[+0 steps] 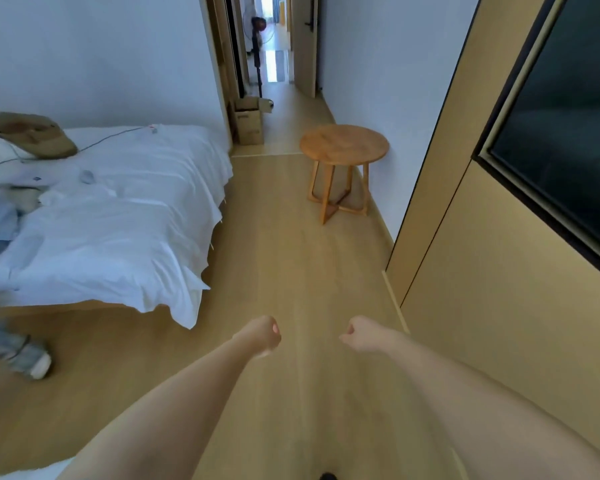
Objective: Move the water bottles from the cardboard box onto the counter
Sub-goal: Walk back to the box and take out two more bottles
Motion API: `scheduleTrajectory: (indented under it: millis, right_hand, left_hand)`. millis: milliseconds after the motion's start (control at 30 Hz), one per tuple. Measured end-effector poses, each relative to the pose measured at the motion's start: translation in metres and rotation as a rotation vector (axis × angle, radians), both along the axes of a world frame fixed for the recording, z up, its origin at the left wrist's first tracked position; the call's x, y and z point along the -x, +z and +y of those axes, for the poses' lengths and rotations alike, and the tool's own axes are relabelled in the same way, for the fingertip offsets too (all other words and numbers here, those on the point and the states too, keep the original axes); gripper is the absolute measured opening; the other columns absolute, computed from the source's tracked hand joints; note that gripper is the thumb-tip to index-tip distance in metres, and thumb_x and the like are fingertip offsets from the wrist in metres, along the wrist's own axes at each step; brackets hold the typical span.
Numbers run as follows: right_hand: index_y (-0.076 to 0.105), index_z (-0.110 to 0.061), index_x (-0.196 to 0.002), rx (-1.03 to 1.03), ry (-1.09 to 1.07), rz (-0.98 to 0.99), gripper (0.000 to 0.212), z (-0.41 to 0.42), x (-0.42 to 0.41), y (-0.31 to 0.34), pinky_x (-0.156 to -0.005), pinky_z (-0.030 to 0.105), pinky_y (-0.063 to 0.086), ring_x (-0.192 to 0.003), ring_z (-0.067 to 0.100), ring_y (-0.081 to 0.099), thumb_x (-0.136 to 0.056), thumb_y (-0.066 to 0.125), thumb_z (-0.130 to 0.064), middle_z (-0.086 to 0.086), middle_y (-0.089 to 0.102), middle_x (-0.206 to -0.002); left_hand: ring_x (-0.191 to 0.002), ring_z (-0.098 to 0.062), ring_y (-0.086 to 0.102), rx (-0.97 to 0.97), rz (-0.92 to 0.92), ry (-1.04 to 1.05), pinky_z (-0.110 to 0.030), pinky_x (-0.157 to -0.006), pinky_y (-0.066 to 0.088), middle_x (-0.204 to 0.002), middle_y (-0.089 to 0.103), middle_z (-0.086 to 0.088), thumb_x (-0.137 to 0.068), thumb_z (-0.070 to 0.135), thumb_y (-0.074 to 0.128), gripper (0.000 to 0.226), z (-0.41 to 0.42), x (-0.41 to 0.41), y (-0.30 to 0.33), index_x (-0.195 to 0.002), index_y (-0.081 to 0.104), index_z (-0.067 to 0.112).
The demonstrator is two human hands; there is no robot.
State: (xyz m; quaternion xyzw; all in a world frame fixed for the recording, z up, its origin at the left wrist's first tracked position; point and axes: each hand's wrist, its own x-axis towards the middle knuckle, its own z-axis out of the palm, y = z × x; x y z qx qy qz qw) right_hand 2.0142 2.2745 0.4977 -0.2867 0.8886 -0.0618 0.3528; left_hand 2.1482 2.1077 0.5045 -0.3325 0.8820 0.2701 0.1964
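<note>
I have both arms stretched out ahead of me over the wooden floor [291, 254], bare to the elbow. My left hand [262, 336] is curled into a loose fist with nothing in its grip; my right hand [359, 336] is curled the same way, also holding nothing. The two fists are near each other but apart.

The cardboard box [248, 121] stands on the floor well ahead of me, at the doorway to the hall, against the left door frame, with its top flaps open. I cannot tell what is inside it; no bottles show from here.

To my left is a bed [118, 220] with a rumpled white sheet. A small round wooden table [343, 145] stands against the right wall, between me and the box. A standing fan [257, 32] is farther down the hall.
</note>
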Motion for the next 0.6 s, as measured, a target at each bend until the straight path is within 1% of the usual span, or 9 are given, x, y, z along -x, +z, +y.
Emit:
scheduleTrajectory:
  millis: [233,267,300,367,400,467,500,567,600]
  right_hand:
    - [0.049,0.003,-0.131,-0.020,0.075,-0.013,0.045,-0.105,0.132,0.012,-0.093,0.030,0.042,-0.123,0.030,0.051,-0.102,0.043,-0.032,0.017,0.053,-0.134]
    - [0.053,0.001,-0.124,-0.029,0.096,-0.014,0.041,-0.121,0.151,0.007,-0.088,0.030,0.043,-0.118,0.028,0.054,-0.102,0.043,-0.032,0.016,0.056,-0.127]
    - [0.057,-0.002,-0.110,-0.045,0.111,-0.010,0.034,-0.138,0.170,0.002,-0.079,0.028,0.044,-0.106,0.025,0.056,-0.102,0.043,-0.032,0.015,0.060,-0.111]
    - [0.049,-0.011,-0.080,-0.073,0.131,0.017,0.031,-0.173,0.209,-0.005,-0.056,0.025,0.035,-0.081,0.018,0.049,-0.102,0.043,-0.032,0.004,0.049,-0.078]
    - [0.048,-0.012,-0.079,-0.076,0.129,0.031,0.030,-0.191,0.228,-0.007,-0.053,0.023,0.032,-0.078,0.016,0.046,-0.102,0.043,-0.031,0.001,0.044,-0.073]
    - [0.057,-0.009,-0.095,-0.066,0.112,0.034,0.026,-0.228,0.265,-0.008,-0.063,0.026,0.038,-0.087,0.017,0.050,-0.101,0.044,-0.030,0.005,0.052,-0.087]
    - [0.056,-0.008,-0.090,-0.088,0.103,0.030,0.028,-0.246,0.283,-0.008,-0.066,0.026,0.038,-0.087,0.017,0.052,-0.101,0.044,-0.030,0.007,0.053,-0.091]
    - [0.038,-0.016,-0.067,-0.093,0.086,0.036,0.037,-0.282,0.320,-0.008,-0.054,0.025,0.033,-0.070,0.017,0.046,-0.101,0.044,-0.031,0.002,0.045,-0.076]
    - [0.033,-0.018,-0.065,-0.086,0.088,0.034,0.040,-0.299,0.335,0.000,-0.050,0.022,0.029,-0.069,0.018,0.044,-0.101,0.044,-0.031,0.000,0.039,-0.070]
  left_hand:
    - [-0.118,-0.025,0.054,0.004,-0.014,0.026,-0.035,-0.101,0.045,-0.129,0.057,-0.009,-0.099,0.017,0.039,0.032,-0.101,0.122,0.008,-0.126,0.054,0.011]
    - [-0.117,-0.025,0.055,-0.002,-0.028,0.032,-0.035,-0.100,0.045,-0.129,0.057,-0.009,-0.099,0.017,0.039,0.032,-0.118,0.139,0.005,-0.126,0.054,0.012]
    - [-0.117,-0.025,0.055,-0.006,-0.038,0.032,-0.034,-0.099,0.045,-0.128,0.057,-0.009,-0.099,0.017,0.039,0.032,-0.136,0.157,0.003,-0.126,0.054,0.011]
    - [-0.116,-0.025,0.056,0.006,-0.041,0.011,-0.032,-0.096,0.046,-0.127,0.058,-0.010,-0.098,0.016,0.038,0.033,-0.176,0.196,-0.004,-0.125,0.055,0.009]
    - [-0.115,-0.025,0.056,0.016,-0.032,0.006,-0.032,-0.095,0.046,-0.127,0.058,-0.010,-0.099,0.016,0.037,0.033,-0.197,0.217,-0.009,-0.126,0.055,0.008]
    - [-0.107,-0.025,0.057,0.005,-0.013,0.008,-0.031,-0.089,0.045,-0.120,0.060,-0.011,-0.099,0.015,0.037,0.032,-0.237,0.260,-0.012,-0.122,0.056,0.006]
    - [-0.098,-0.024,0.056,-0.009,-0.012,0.003,-0.030,-0.083,0.044,-0.113,0.060,-0.012,-0.098,0.014,0.036,0.030,-0.256,0.281,-0.012,-0.116,0.058,0.006]
    - [-0.087,-0.024,0.052,-0.011,0.001,0.012,-0.028,-0.075,0.041,-0.100,0.056,-0.010,-0.097,0.012,0.033,0.023,-0.297,0.328,-0.010,-0.100,0.056,0.010]
    - [-0.087,-0.024,0.053,-0.010,0.020,-0.009,-0.028,-0.074,0.041,-0.099,0.057,-0.010,-0.096,0.011,0.033,0.022,-0.315,0.350,-0.004,-0.097,0.055,0.010]
